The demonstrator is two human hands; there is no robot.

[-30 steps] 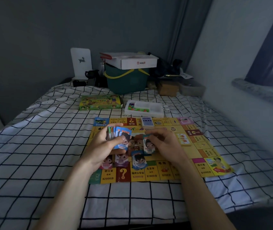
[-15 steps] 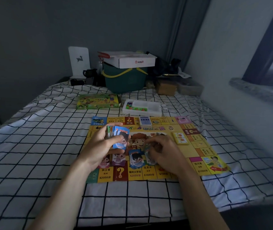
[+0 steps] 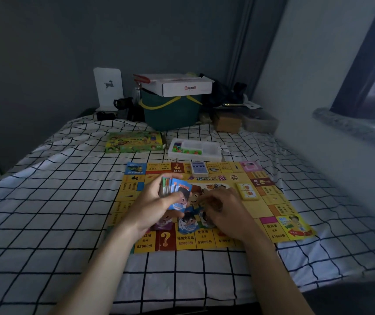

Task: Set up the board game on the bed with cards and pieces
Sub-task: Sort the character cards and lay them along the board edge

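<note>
Left hand (image 3: 152, 206) grips cards (image 3: 177, 192); right hand's (image 3: 225, 212) grip unclear over "$2000" board (image 3: 270, 201).

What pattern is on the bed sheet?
White bed sheet with a black grid pattern; head view.

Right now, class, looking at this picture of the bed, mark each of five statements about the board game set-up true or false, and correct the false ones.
1. The left hand grips a fanned stack of colourful cards. True.
2. The yellow game board lies on a wooden floor. False: it lies on the black-and-white checked bedsheet.
3. The clear plastic tray of small pieces sits beyond the board's far edge. True.
4. The green game box rests on the board. False: it lies on the sheet, beyond the board.
5. The right hand is raised high above the board. False: it is low over the board's middle.
</note>
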